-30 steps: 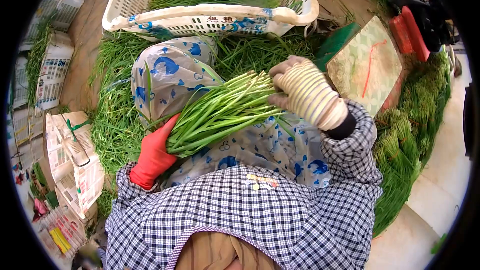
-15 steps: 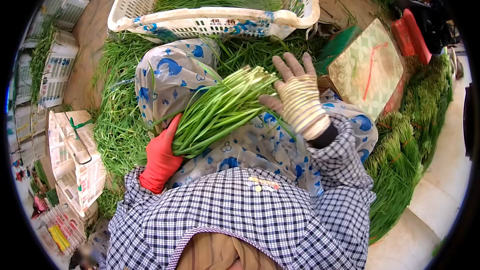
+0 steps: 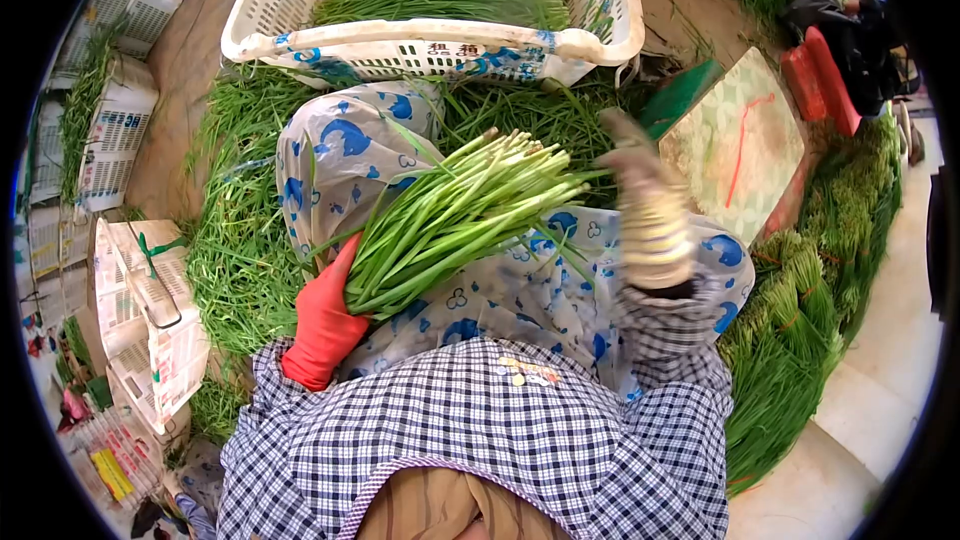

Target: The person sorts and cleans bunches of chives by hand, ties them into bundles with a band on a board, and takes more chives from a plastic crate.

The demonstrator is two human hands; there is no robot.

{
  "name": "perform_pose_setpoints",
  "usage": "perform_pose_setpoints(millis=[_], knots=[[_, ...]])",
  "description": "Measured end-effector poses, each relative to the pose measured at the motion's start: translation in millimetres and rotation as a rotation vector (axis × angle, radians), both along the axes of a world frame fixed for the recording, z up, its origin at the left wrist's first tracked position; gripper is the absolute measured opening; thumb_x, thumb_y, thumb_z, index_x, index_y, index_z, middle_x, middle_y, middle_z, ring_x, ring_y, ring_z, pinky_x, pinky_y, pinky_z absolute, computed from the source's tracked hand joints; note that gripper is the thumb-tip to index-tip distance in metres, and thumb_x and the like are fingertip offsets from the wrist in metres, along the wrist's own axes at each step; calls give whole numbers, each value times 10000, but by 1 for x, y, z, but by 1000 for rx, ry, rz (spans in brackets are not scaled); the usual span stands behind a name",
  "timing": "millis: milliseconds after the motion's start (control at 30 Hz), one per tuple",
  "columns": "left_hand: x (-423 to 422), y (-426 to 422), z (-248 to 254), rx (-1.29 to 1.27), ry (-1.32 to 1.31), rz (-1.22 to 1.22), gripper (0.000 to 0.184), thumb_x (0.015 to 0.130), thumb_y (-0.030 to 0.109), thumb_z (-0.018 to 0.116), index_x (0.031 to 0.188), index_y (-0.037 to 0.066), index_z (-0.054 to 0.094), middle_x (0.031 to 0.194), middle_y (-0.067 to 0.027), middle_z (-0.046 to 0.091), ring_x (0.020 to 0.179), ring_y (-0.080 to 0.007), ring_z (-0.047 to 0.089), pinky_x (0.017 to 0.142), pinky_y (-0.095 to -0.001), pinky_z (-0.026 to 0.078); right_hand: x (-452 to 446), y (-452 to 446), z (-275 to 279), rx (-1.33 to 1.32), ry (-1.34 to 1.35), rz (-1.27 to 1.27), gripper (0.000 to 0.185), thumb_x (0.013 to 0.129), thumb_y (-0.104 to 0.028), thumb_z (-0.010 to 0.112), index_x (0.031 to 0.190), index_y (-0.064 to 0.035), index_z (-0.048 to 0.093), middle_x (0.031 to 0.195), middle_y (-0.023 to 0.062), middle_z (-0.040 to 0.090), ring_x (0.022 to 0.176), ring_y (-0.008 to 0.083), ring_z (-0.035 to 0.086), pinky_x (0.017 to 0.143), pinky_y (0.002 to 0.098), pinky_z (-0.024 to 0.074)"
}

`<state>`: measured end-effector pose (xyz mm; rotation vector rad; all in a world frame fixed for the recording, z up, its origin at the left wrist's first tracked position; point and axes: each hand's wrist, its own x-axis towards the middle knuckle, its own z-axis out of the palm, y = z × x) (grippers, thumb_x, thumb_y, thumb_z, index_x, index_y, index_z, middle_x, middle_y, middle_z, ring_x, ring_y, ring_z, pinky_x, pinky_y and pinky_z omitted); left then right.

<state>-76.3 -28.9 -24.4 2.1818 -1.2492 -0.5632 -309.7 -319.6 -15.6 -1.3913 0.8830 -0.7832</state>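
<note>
My left hand (image 3: 328, 325), in a red glove, is closed around the leafy lower end of a bunch of long green stalks (image 3: 450, 215). The pale cut ends point up and to the right, over my lap. Just right of those ends is my right hand (image 3: 645, 190), in a striped glove with greyish fingers, apart from the bunch. Motion smears its fingers. Under the bunch, patterned plastic (image 3: 345, 145) with blue shapes covers my legs.
A white crate (image 3: 400, 48) holding green stalks stands ahead. Loose greens (image 3: 235, 260) lie at the left beside a pale crate (image 3: 150, 325). To the right are a hexagonal board (image 3: 735, 145), a red object (image 3: 820, 80) and tied bundles (image 3: 790, 340).
My right hand has left the cut ends, spread its fingers, then moved to the right. My left hand still holds the bunch, which has shifted slightly.
</note>
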Motion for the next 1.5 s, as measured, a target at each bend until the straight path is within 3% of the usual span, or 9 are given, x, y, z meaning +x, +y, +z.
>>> perform_pose_setpoints(millis=[133,233,500,567,833,933,1100,1233,1500], knots=[[0,1,2,20,-8,-3,852,625,110,791,1403,144,445,1129,-159,648,993,-328,650,830,-360,520,-58,-58,61,30,-570,-94,250,914,-208,610,895,39,650,1280,186,570,1251,239,487,1119,418,314],[-1,1,1,9,-18,-11,857,627,116,792,1407,141,438,1135,-159,645,996,-329,648,830,-360,520,-61,-61,89,-489,265,-31,140,784,-94,645,893,-6,640,1358,193,516,1320,295,425,1147,445,234],[-2,2,2,28,-41,-2,845,643,139,803,1405,136,438,1132,-164,646,1005,-332,646,834,-361,518,73,47,-2,-519,208,408,177,704,-87,741,871,-82,682,1308,110,551,1266,285,459,1119,474,281],[-3,-2,5,35,-8,13,831,651,136,804,1400,133,445,1139,-171,644,1021,-330,643,847,-355,515,84,49,-13,-1050,371,452,151,830,-267,616,805,-118,623,1178,31,625,1248,251,480,1173,481,167],[19,-4,13,40,727,104,740,695,12,759,1369,18,453,1224,-96,628,1112,-173,594,960,-316,458,-18,-33,72,-206,-511,226,145,761,-30,650,899,-39,606,1282,117,568,1241,274,490,1098,450,309],[34,-3,14,115,927,75,749,649,-21,765,1343,24,486,1240,-60,616,1141,-171,566,1003,-326,425,-28,-40,54,-596,408,175,469,774,-47,686,1222,-32,547,1350,164,501,1279,305,460,1097,394,337],[34,-8,22,103,1028,44,688,619,-2,764,1275,12,555,1235,-58,622,1120,-171,575,1007,-334,420,20,-12,14,-419,157,207,701,722,-173,803,1318,-3,474,1323,209,509,1228,325,498,1048,383,392],[26,-2,21,99,1025,60,694,614,-19,753,1277,10,549,1220,-58,631,1109,-168,578,999,-327,423,53,-3,19,-581,363,295,214,755,-211,731,822,-10,702,1062,145,665,1040,333,578,926,411,460],[23,2,18,87,1046,134,682,611,-49,725,1267,1,548,1208,-64,635,1101,-162,581,992,-318,426,9,-63,25,-666,546,-145,204,807,-208,712,864,-21,655,982,164,655,934,312,600,852,414,471]])
